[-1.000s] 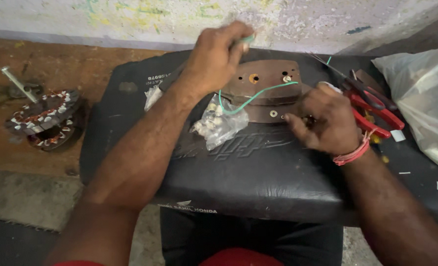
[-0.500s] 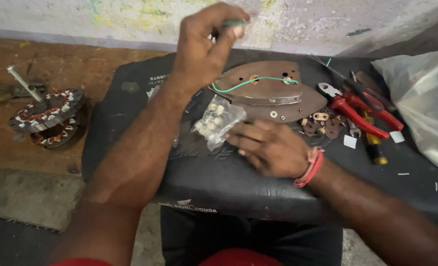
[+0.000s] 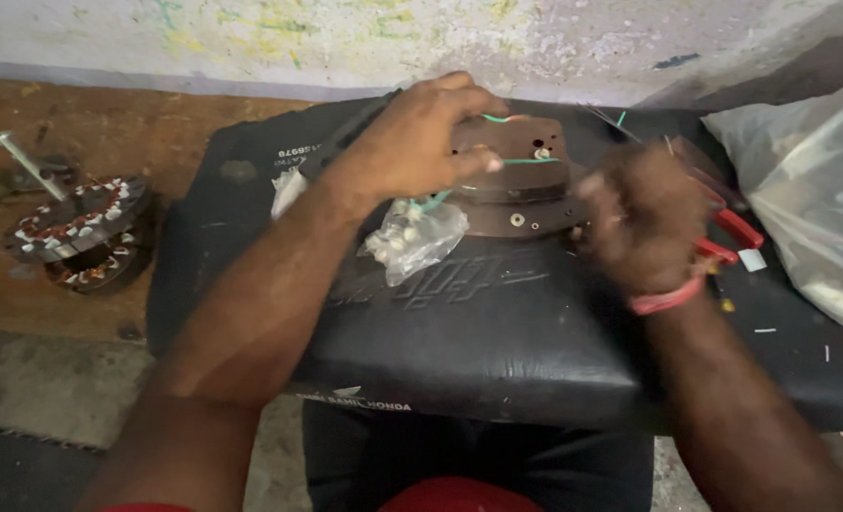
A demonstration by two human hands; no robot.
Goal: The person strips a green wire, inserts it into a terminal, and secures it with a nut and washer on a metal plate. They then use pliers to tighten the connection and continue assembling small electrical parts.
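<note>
My left hand rests on the near left edge of a brown metal plate that lies on a black padded seat. Its fingers pinch a thin green wire that runs across the plate. My right hand, with a red band on the wrist, is blurred just right of the plate, over the red-handled pliers. Whether it holds anything cannot be made out. A small clear bag of white parts lies under my left hand.
A wound motor stator with a metal rod beside it sits on the brown floor at the left. A large clear plastic bag lies at the right edge of the seat. A painted wall runs along the back.
My left hand has come down from holding the green wire high to the plate. My right hand has moved from the seat's middle to the right, near the pliers.
</note>
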